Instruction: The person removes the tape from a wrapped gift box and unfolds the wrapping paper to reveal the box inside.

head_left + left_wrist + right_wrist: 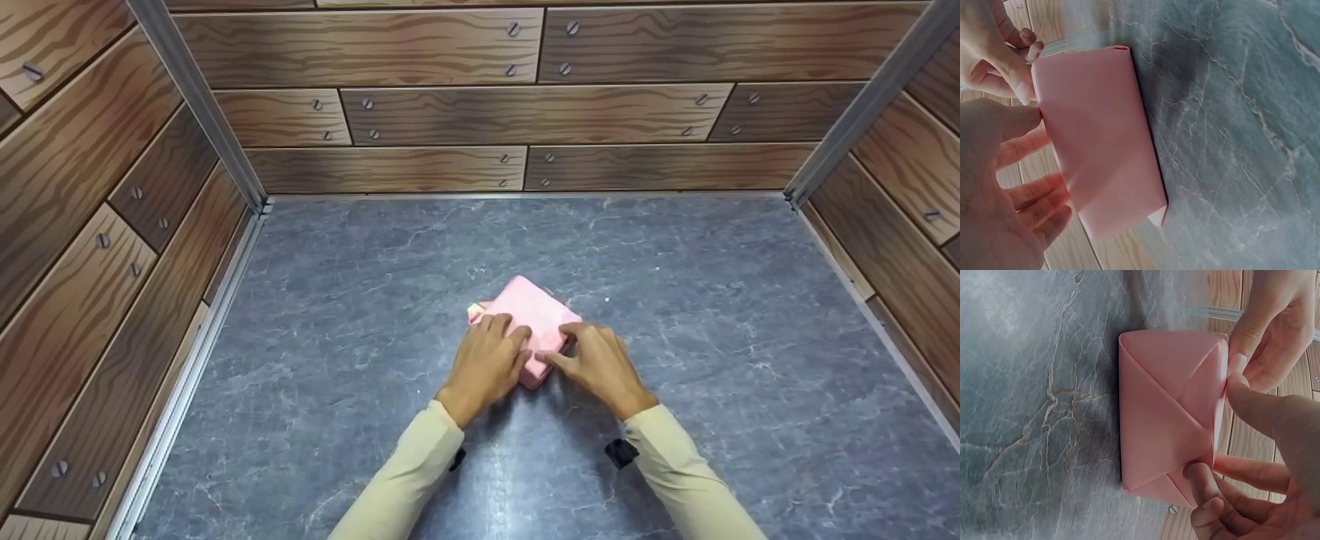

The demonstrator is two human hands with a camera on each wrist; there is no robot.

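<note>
A box wrapped in pink paper [531,304] lies at an angle on the grey marbled surface. My left hand [486,358] rests on its top, fingers spread over the near-left part, thumb at the near edge. At the near-right end my right hand [604,365] pinches the box's edge, with thumb on the top edge and bent fingers against the end. In the right wrist view, that end shows crossed diagonal folds of paper [1157,422], and the right index fingertip presses a lower fold. In the left wrist view, the long side [1095,140] is smooth, with a small paper flap [1158,215] sticking out at one corner.
A small pale yellow and pink piece [475,311] pokes out at the box's left side. Wood-print panels [442,116] wall in the back and both sides, with metal rails [206,337] along their edges. A small black device [621,453] is at the right wrist.
</note>
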